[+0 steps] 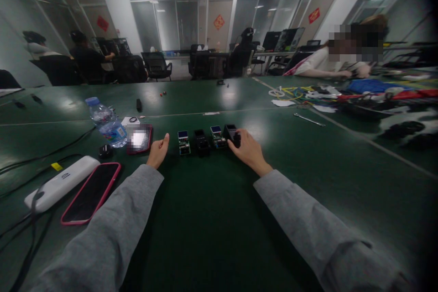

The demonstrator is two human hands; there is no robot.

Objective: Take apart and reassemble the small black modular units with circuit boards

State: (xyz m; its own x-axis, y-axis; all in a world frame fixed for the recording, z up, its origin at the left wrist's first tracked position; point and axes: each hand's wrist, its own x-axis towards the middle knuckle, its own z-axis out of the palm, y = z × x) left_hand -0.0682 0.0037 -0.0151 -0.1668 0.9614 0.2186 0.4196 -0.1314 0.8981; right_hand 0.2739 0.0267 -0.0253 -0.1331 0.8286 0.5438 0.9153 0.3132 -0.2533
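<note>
A short row of small devices lies across the green table in front of me. From left to right come a circuit board with a small screen [184,143], a black plastic case [201,142], a second circuit board with a screen [218,137] and another black case [230,130]. My right hand [250,149] grips that last case at its right side, thumb in front and fingers behind. Left of the row, my left hand [158,151] rests on its edge with fingers curled in and thumb up. Nothing shows in it, and it stands apart from the nearest board.
At left are a water bottle [111,125], a phone in a red case [91,194], a white power strip [63,182] with cables, and another phone [145,139]. A wrench [310,120] and piled cables [308,93] lie right. A person [318,64] sits beyond.
</note>
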